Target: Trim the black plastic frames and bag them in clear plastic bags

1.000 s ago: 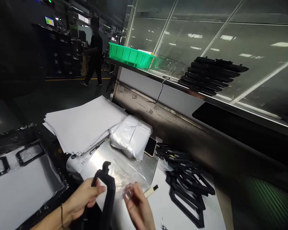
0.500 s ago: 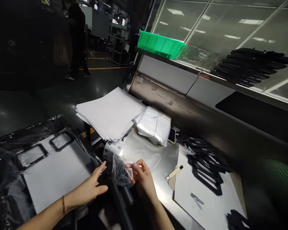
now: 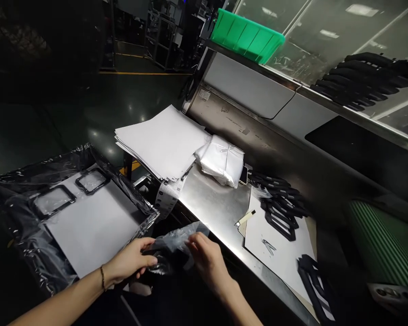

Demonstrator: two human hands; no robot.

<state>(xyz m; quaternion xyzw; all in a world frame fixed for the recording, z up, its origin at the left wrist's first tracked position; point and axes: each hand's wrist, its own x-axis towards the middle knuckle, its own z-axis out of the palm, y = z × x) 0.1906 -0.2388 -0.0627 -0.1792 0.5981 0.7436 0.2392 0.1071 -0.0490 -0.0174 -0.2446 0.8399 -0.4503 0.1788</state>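
Between my hands is a clear plastic bag (image 3: 177,237) with a dark part inside, its shape hard to make out. My left hand (image 3: 132,260) grips the bag's left end between thumb and fingers. The fingers of my right hand (image 3: 207,258) are closed on the right side of the bag, near its upper edge. Left of my hands, a box lined with black plastic (image 3: 17,181) holds a white sheet (image 3: 98,226). Two bagged black frames, a nearer frame (image 3: 73,194) and a farther one (image 3: 105,181), lie on that sheet.
A steel bench (image 3: 211,199) carries a paper stack (image 3: 159,140), a tied bundle of plastic bags (image 3: 221,160), a cutter knife (image 3: 245,218), small nippers (image 3: 268,246) and black frames (image 3: 279,222). Above, a green bin (image 3: 246,36) and more black parts (image 3: 363,79) sit on the shelf.
My left hand has gone from open and empty to gripping the bag. The bag now stretches sideways between both hands. The view has shifted, and a person in the background is out of sight.
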